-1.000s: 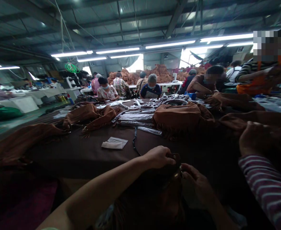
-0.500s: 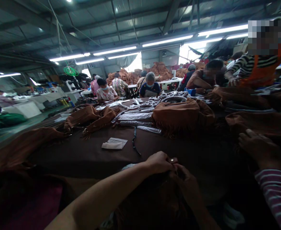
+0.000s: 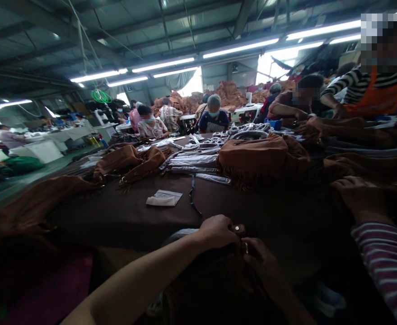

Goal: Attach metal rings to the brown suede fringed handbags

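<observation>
In the head view my left hand (image 3: pixel 217 231) is closed on a brown strap end (image 3: pixel 241 231) that bears a shiny round stud. Close on its right, my right hand (image 3: pixel 262 257) pinches at a small metal ring (image 3: pixel 245 248). Both hands are just over the front edge of the table, above a dark brown bag (image 3: pixel 215 284) that lies in shadow, so its shape is hard to make out. Straight ahead lie a small clear plastic packet (image 3: pixel 164 198) and a thin dark strip (image 3: pixel 192 198).
A brown fringed bag (image 3: pixel 252 155) sits on the dark-covered table (image 3: pixel 117 216), beside white-wrapped handles (image 3: pixel 194 160). More brown bags (image 3: pixel 117 160) lie left. At right, a co-worker's hand (image 3: pixel 359 194) in a striped sleeve (image 3: pixel 384 257) rests on brown material. Several people work farther back.
The stud has moved slightly left and up, and the metal ring now shows at my right fingertips. My hands have drawn a little apart. The striped-sleeved co-worker's hand has shifted slightly left.
</observation>
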Demonstrator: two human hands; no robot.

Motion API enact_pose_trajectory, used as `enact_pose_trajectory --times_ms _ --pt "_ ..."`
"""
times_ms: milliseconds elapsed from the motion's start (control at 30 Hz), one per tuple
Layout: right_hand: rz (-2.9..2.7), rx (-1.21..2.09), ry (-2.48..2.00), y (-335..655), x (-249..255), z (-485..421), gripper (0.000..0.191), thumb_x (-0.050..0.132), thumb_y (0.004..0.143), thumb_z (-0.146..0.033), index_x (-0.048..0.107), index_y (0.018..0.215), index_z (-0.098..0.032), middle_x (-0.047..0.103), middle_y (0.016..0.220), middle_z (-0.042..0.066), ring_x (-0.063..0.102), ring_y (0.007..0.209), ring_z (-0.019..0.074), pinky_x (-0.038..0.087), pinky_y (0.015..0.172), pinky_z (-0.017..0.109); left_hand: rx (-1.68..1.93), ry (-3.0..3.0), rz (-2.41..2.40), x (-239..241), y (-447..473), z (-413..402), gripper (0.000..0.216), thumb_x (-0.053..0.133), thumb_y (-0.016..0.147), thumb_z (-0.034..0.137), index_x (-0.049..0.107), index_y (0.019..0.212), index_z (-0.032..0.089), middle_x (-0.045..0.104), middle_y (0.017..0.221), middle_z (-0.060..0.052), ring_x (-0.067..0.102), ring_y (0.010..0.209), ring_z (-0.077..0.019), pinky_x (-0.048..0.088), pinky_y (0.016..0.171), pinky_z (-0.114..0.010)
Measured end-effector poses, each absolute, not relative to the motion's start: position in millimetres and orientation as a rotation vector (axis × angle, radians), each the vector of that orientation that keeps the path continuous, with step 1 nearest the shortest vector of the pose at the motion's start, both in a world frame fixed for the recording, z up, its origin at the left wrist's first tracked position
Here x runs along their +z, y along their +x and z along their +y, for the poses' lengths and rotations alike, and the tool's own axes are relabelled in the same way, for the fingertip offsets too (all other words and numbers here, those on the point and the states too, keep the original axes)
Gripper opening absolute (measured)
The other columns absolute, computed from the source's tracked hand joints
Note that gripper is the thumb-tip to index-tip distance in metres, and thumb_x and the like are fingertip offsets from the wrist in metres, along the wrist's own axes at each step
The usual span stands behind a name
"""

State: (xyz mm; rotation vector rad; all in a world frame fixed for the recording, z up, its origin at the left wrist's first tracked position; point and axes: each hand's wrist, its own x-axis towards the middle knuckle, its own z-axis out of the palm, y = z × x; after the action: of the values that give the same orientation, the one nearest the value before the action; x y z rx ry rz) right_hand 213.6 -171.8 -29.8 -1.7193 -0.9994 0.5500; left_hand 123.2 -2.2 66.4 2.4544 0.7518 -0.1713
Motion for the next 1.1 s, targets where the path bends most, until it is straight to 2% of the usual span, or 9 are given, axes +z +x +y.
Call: enact_pose_trajectory --times_ms 167,267,367,467,533,667,800,933,1100 --pt "-1.014 0.496 -1.773 202 -34 -164 0.036 0.048 0.088 -0.047 0.055 0.112 -0.022 0.062 0.113 0.007 0.059 0.106 0.0254 0.049 0.09 0.038 0.162 2.45 0.626 58 110 -11 0.027 0.062 0.073 0.039 0.062 0.095 0.023 0.065 0.078 0.002 0.056 0.066 -0.0134 0.031 0.054 -0.021" --pt "-1.007 0.337 -1.81 196 -33 -160 0.034 0.047 0.089 -0.043 0.056 0.113 -0.021 0.059 0.116 0.01 0.057 0.108 0.0261 0.048 0.093 0.041 0.19 2.37 0.493 61 104 -15 0.017 0.058 0.078 0.034 0.064 0.085 0.02 0.06 0.072 0.004 0.052 0.063 -0.0099 0.031 0.054 -0.019" --pt "-1.047 0.15 -1.817 189 -20 -159 0.031 0.046 0.09 -0.039 0.058 0.111 -0.021 0.061 0.111 0.012 0.059 0.104 0.0268 0.05 0.09 0.042 0.165 2.372 0.502 73 98 -15 0.023 0.059 0.077 0.038 0.063 0.069 0.016 0.05 0.061 0.005 0.043 0.057 -0.0081 0.028 0.052 -0.02" --pt "-1.117 0.035 -1.826 182 -3 -158 0.03 0.048 0.089 -0.039 0.06 0.11 -0.022 0.064 0.107 0.012 0.06 0.102 0.0274 0.051 0.088 0.043 0.142 2.327 0.525 84 93 -11 0.036 0.063 0.074 0.049 0.061 0.063 0.014 0.046 0.058 0.005 0.037 0.055 -0.0075 0.026 0.051 -0.021" --pt "-1.075 0.011 -1.864 178 3 -157 0.035 0.052 0.087 -0.041 0.056 0.116 -0.022 0.066 0.108 0.011 0.063 0.1 0.027 0.053 0.084 0.042 0.089 2.26 0.534 83 92 -8 0.04 0.064 0.071 0.053 0.061 0.063 0.013 0.043 0.056 0.005 0.035 0.054 -0.0073 0.024 0.049 -0.021" --pt "-0.937 0.029 -1.897 173 -4 -155 0.048 0.059 0.082 -0.047 0.051 0.122 -0.022 0.069 0.104 0.007 0.067 0.093 0.0242 0.056 0.076 0.036 -0.089 2.051 0.559 69 95 -3 0.033 0.07 0.064 0.045 0.061 0.061 0.013 0.038 0.052 0.007 0.033 0.05 -0.0066 0.021 0.047 -0.022" --pt "-1.042 0.017 -1.85 175 -17 -152 0.036 0.063 0.08 -0.042 0.058 0.11 -0.022 0.066 0.104 0.007 0.065 0.095 0.0237 0.055 0.081 0.037 -0.143 1.714 0.66 61 101 1 0.023 0.072 0.056 0.033 0.06 0.058 0.013 0.043 0.05 0.007 0.033 0.045 -0.0055 0.021 0.045 -0.022" --pt "-1.178 0.085 -1.831 180 -23 -148 0.025 0.06 0.085 -0.036 0.06 0.107 -0.024 0.063 0.106 0.006 0.06 0.099 0.0231 0.052 0.084 0.037 -0.168 1.494 0.737 60 105 10 0.02 0.073 0.052 0.028 0.058 0.053 0.013 0.04 0.042 0.007 0.029 0.038 -0.0044 0.016 0.04 -0.021" --pt "-1.169 0.055 -1.854 178 -20 -142 0.02 0.056 0.088 -0.036 0.06 0.104 -0.024 0.063 0.103 0.006 0.058 0.097 0.0246 0.049 0.085 0.04 -0.267 1.22 0.69 56 106 22 0.023 0.075 0.051 0.025 0.056 0.055 0.013 0.038 0.044 0.009 0.029 0.037 -0.0022 0.022 0.039 -0.017"
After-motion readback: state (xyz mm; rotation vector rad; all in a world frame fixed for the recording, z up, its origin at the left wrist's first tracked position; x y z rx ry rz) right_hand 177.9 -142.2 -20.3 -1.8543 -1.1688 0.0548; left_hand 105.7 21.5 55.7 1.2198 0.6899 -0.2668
